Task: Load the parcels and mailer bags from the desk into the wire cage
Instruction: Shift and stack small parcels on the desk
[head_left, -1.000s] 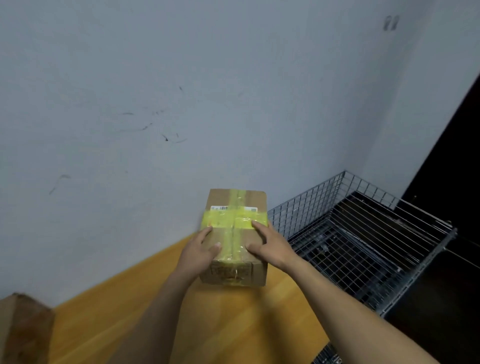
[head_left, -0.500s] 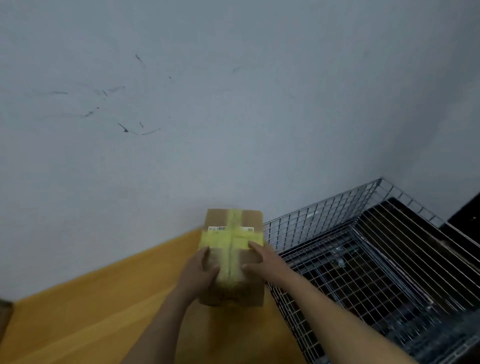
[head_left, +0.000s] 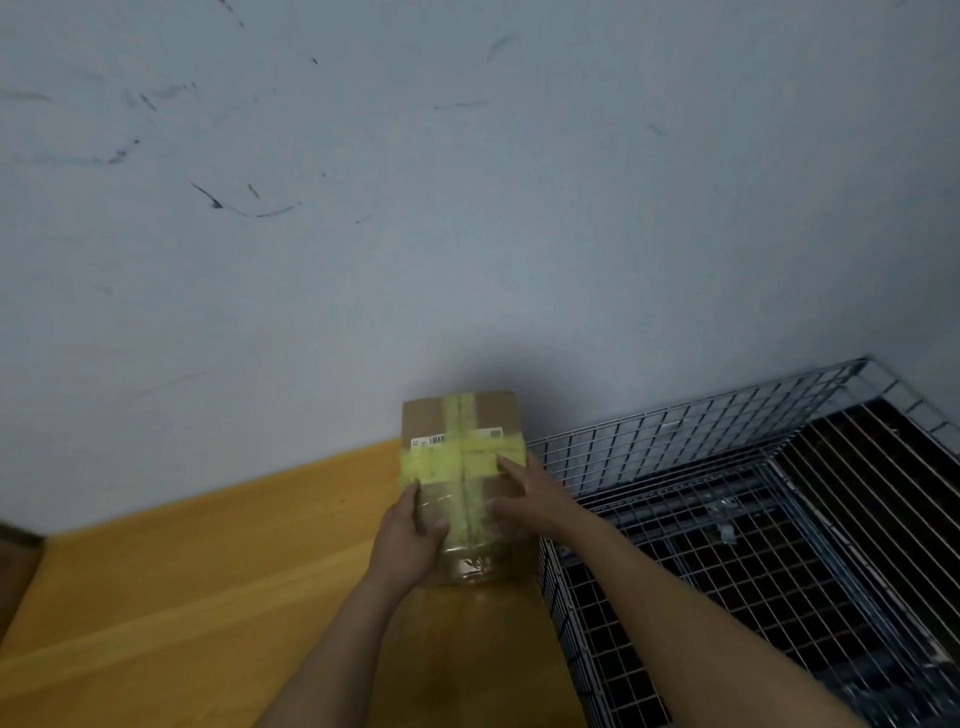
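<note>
A brown cardboard parcel (head_left: 462, 452) crossed with yellow tape and bearing a white barcode label is held over the right end of the wooden desk (head_left: 218, 582). My left hand (head_left: 408, 540) grips its left near corner, thumb on top. My right hand (head_left: 530, 499) grips its right side, fingers spread over the tape. The wire cage (head_left: 727, 519) stands directly to the right of the desk, below desk height, its near wall just beside the parcel.
A scuffed grey wall (head_left: 467, 208) rises right behind the desk and the cage. At the far left edge, part of another brown box (head_left: 15, 566) shows. The cage floor looks dark through the mesh.
The parcel and both hands have shifted right toward the cage edge, and my view has turned right and down, so more of the cage shows. Both grips are unchanged.
</note>
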